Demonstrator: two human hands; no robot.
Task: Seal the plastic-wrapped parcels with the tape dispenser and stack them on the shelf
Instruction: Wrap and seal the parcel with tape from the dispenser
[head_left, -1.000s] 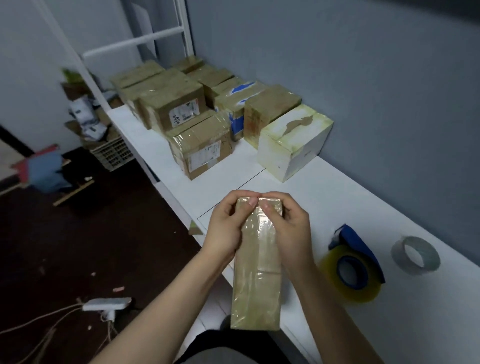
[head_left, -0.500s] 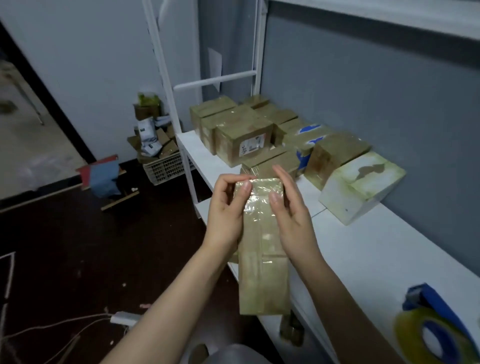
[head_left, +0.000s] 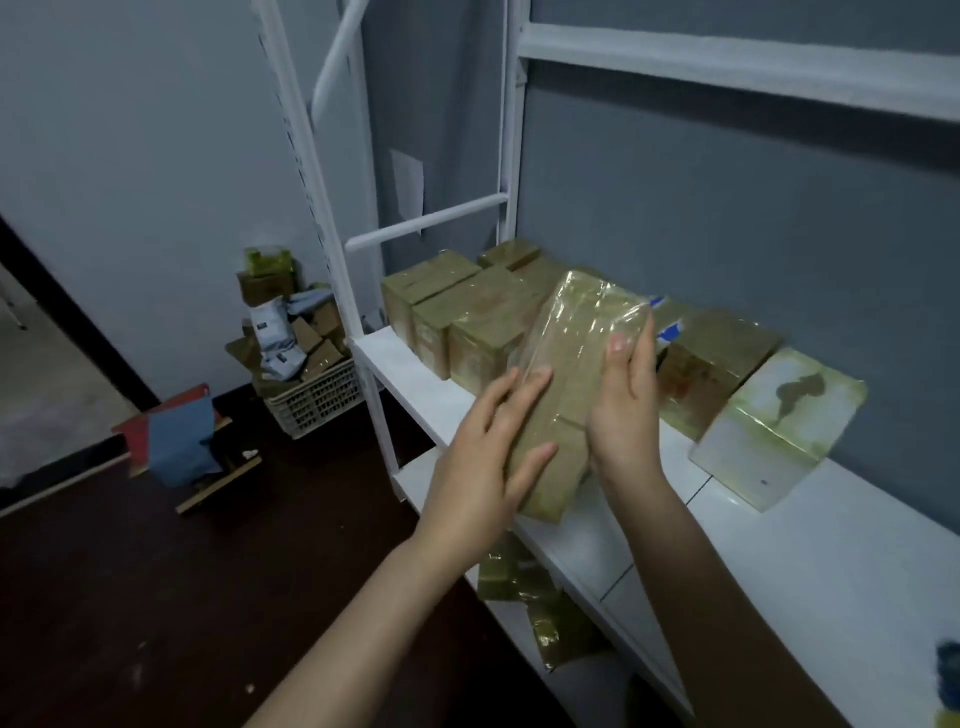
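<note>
I hold a long plastic-wrapped brown parcel (head_left: 569, 364) tilted away from me over the white shelf (head_left: 779, 561). My left hand (head_left: 485, 462) presses its left side with flat fingers. My right hand (head_left: 623, 405) grips its right edge, thumb on top. Behind it a group of wrapped brown parcels (head_left: 467, 317) stands at the shelf's far end. A white wrapped box (head_left: 779, 431) sits to the right against the wall. The tape dispenser (head_left: 949, 670) shows only as a blue sliver at the right edge.
A white shelf post (head_left: 332, 218) and crossbar rise at the left end, with an upper shelf (head_left: 753, 67) overhead. A lower shelf holds wrapped parcels (head_left: 524, 592). On the dark floor stand a plastic basket of packages (head_left: 311, 384) and a red and blue item (head_left: 176, 441).
My view has swung up and left along the shelf. The parcel has been carried forward and tilted toward the stacked parcels, and my fingers have shifted from its top end to its sides.
</note>
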